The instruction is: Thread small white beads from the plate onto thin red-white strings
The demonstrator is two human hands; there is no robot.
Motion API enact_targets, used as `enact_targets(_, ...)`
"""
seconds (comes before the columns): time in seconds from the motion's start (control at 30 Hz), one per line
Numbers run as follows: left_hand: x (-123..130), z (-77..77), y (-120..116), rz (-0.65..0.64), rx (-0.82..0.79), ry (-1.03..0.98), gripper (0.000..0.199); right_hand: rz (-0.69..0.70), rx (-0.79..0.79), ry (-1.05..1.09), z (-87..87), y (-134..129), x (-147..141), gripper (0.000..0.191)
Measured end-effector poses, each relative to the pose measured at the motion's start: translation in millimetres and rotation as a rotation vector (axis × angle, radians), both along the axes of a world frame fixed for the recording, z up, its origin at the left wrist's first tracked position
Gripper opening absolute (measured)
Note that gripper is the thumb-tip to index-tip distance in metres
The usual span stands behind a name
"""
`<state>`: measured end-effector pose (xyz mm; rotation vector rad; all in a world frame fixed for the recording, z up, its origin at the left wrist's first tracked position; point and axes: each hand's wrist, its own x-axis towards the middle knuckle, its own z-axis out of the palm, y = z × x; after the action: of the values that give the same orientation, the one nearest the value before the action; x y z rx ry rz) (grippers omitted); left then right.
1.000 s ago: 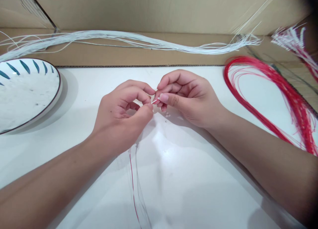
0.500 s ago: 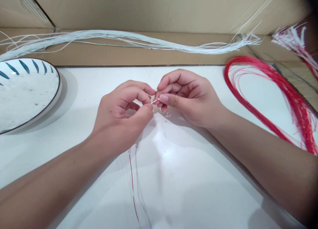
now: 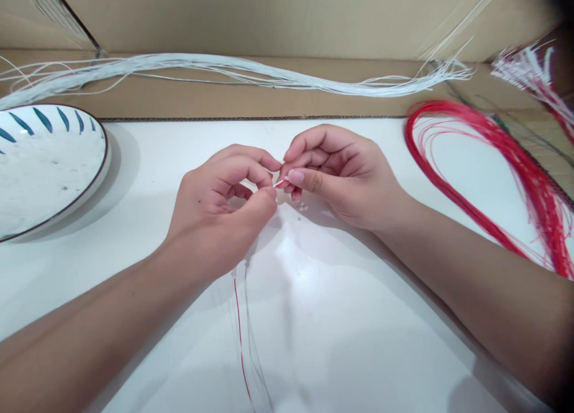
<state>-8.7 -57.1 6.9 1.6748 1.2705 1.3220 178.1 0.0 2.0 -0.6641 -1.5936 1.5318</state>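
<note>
Thumb and index finger of my left hand (image 3: 224, 204) pinch a thin white and red strand (image 3: 279, 183) at the middle of the view. My right hand (image 3: 336, 177) meets it from the right, its thumb and a fingertip closed on the other end of the same strand. Both hands' fingertips nearly touch. Below my left hand a thin red thread (image 3: 239, 323) hangs down with pale threads beside it. A few tiny clear beads (image 3: 302, 207) show just under my right fingers.
A white plate (image 3: 45, 168) with blue-green leaf marks and whitish contents stands at the left. A bundle of white strands (image 3: 201, 63) lies along the cardboard at the back. Looped red strands (image 3: 506, 144) lie on the right, with white-and-red strands (image 3: 529, 72) behind.
</note>
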Motion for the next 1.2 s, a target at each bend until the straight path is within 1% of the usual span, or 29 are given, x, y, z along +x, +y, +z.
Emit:
enact_targets(0.27,0.0,2.6,-0.9,0.009,-0.021,0.016,0.018,0.014,0.037,-0.021,-1.6,0.7,0.9,0.025)
enact_targets(0.43,1.0,2.0,-1.9,0.021,-0.041,0.016,0.017,0.012,0.074,-0.027,-1.0,0.7,1.6,0.021)
enact_targets(0.67,3.1,5.0,-2.1,0.053,-0.078,0.008,0.018,0.032,0.112,-0.044,-0.4,1.0,3.1,0.017)
enact_targets(0.8,3.0,5.9,-1.7,0.032,-0.082,-0.006,0.017,0.039,0.105,-0.058,-0.1,0.1,3.3,0.019)
enact_targets(0.97,3.7,5.1,-0.9,0.029,-0.071,0.036,0.018,0.026,0.105,-0.054,0.8,-1.8,1.9,0.024)
enact_targets(1.1,3.2,3.0,-1.1,0.002,-0.037,0.015,0.018,-0.006,0.060,-0.029,0.4,-1.6,1.1,0.026)
enact_targets(1.2,2.8,2.7,-1.3,-0.006,0.012,0.001,0.017,-0.010,0.016,0.004,0.3,-1.3,1.0,0.031)
